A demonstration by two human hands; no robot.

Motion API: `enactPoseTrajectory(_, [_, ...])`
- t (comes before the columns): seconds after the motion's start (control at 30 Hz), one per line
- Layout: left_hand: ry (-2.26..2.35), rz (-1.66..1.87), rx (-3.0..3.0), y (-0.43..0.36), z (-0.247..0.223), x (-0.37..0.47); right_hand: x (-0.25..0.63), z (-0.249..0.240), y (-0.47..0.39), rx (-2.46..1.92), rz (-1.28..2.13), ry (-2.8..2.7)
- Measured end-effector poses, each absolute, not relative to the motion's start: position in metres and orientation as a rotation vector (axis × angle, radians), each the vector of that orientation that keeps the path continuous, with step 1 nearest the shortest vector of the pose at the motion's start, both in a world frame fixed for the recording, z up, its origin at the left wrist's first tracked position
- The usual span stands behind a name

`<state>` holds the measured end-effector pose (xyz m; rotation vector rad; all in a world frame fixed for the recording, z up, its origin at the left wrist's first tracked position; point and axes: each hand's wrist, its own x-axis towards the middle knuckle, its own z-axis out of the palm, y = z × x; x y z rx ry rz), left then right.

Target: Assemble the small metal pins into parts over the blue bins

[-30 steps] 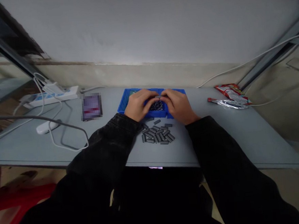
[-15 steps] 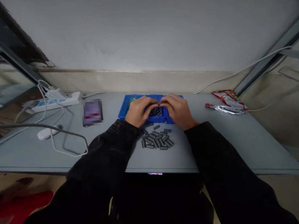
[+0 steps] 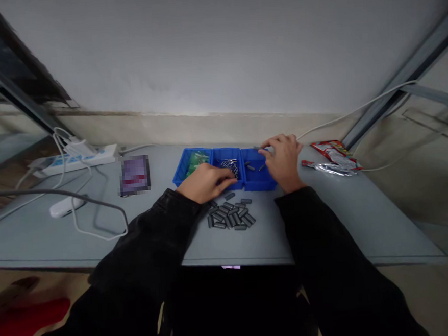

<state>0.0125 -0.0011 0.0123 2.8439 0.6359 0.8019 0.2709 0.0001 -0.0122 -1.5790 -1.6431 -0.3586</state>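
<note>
My left hand (image 3: 206, 182) is over the front of the middle blue bin (image 3: 223, 150), thumb and forefinger closed together among small metal screws (image 3: 229, 164). Whatever sits between those fingertips is too small to make out. Above the right blue bin (image 3: 261, 187) is my right hand (image 3: 286, 158), its thumb and fingertips pinched at a small grey cylinder (image 3: 257, 147). A few similar grey pieces (image 3: 250, 167) lie inside that bin. In front of the bins, several loose grey cylinders (image 3: 231, 216) form a pile on the table.
The left blue bin (image 3: 179, 175) holds green and clear pieces. A power strip (image 3: 104, 154) with cables, a white device (image 3: 63, 207) and a blurred purple packet (image 3: 135, 175) lie on the left. Red and silver wrappers (image 3: 334, 155) lie on the right.
My hands have parted from their meeting point above the bins. The right moved rightward over the right bin; the left came down to the screws. The view shifted slightly.
</note>
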Motion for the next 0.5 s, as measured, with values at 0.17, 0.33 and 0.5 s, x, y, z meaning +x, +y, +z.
enactPoseTrajectory(0.17, [0.721, 0.391, 2.904, -0.011, 0.007, 0.013, 0.289, -0.032, 0.01, -1.619, -0.329, -1.603])
enactPoseTrajectory(0.33, [0.869, 0.309, 2.968, -0.015, -0.007, 0.014, 0.282, -0.039, 0.014, -1.625, -0.382, -1.605])
enactPoseTrajectory(0.5, [0.874, 0.364, 2.923, -0.014, -0.015, 0.013, 0.276, -0.042, 0.017, -1.666, -0.391, -1.61])
